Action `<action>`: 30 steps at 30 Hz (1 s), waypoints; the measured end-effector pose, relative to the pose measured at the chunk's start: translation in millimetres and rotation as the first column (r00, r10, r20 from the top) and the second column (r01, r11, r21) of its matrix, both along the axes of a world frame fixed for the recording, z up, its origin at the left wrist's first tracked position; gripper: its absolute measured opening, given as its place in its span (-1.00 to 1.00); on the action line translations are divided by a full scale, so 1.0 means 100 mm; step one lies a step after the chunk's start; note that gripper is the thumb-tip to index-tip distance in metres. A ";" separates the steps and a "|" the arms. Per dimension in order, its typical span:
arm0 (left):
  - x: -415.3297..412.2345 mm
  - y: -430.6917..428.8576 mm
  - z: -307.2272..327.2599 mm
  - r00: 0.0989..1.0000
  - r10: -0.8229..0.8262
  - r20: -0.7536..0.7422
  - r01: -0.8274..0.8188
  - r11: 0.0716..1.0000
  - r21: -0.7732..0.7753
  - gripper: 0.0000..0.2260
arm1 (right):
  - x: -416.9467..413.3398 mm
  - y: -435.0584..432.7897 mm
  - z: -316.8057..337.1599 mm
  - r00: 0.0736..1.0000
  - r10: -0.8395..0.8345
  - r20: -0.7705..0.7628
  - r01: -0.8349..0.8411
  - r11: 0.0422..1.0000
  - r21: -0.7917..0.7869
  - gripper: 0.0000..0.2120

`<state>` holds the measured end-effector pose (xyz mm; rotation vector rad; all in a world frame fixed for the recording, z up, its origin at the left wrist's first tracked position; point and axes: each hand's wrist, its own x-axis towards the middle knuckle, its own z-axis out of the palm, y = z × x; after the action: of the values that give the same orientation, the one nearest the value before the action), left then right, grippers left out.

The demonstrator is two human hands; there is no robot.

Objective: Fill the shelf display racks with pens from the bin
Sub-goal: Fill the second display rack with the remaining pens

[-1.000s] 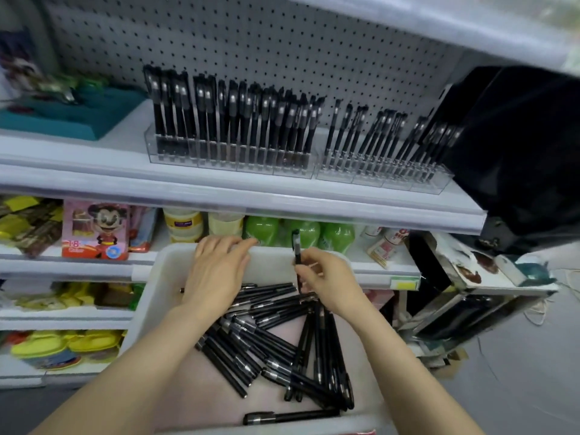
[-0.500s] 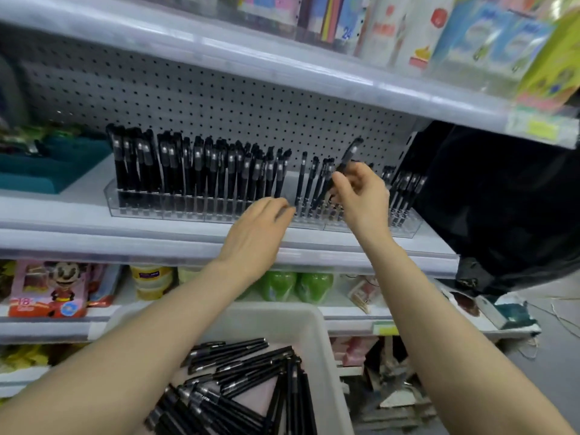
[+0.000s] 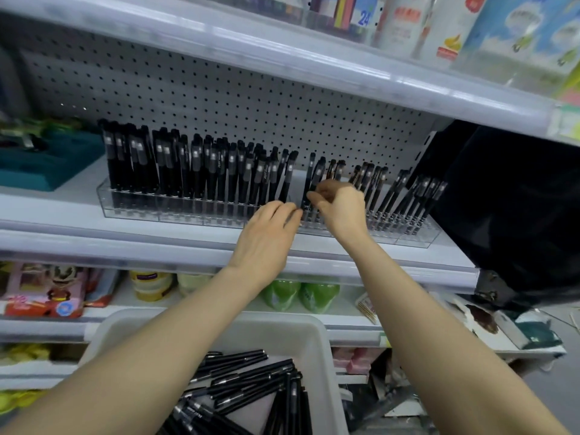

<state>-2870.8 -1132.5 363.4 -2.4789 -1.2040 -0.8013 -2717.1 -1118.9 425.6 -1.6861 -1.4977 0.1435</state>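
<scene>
Pen (image 3: 316, 175) sits tilted in a gap slot of the clear rack (image 3: 141, 208), pinched by the right hand (image 3: 340, 205), likely to steer it down. Left hand (image 3: 266, 233), fingers loose and holding nothing, touches the rack front, probably steadying it. The bin (image 3: 314, 328) of loose pens waits below.

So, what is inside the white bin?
Loose black pens lie piled in the white bin. The left forearm hides its left side; the near end is out of frame.
</scene>
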 end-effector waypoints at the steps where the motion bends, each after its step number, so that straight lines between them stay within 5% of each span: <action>1: 0.00 0.00 0.00 1.000 0.000 0.004 0.000 1.000 -0.002 -0.40 | 0.00 0.00 -0.03 1.000 -0.011 0.014 0.011 1.000 -0.015 -0.75; 21: -0.32 -0.38 -0.10 0.994 -0.028 0.107 0.035 0.997 -0.065 -0.40 | -0.13 -0.03 -0.04 0.994 -0.085 0.065 0.092 0.989 -0.116 -0.75; 30: -1.04 -0.77 -0.60 0.988 0.041 0.146 -0.022 0.991 -0.130 -0.62 | -0.56 -0.85 -0.32 0.994 -0.107 0.018 0.106 0.993 0.047 -0.84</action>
<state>-2974.5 -1209.5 303.5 -2.5324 -1.3822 -0.9422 -2773.5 -1204.0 393.7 -1.7304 -1.4121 0.0345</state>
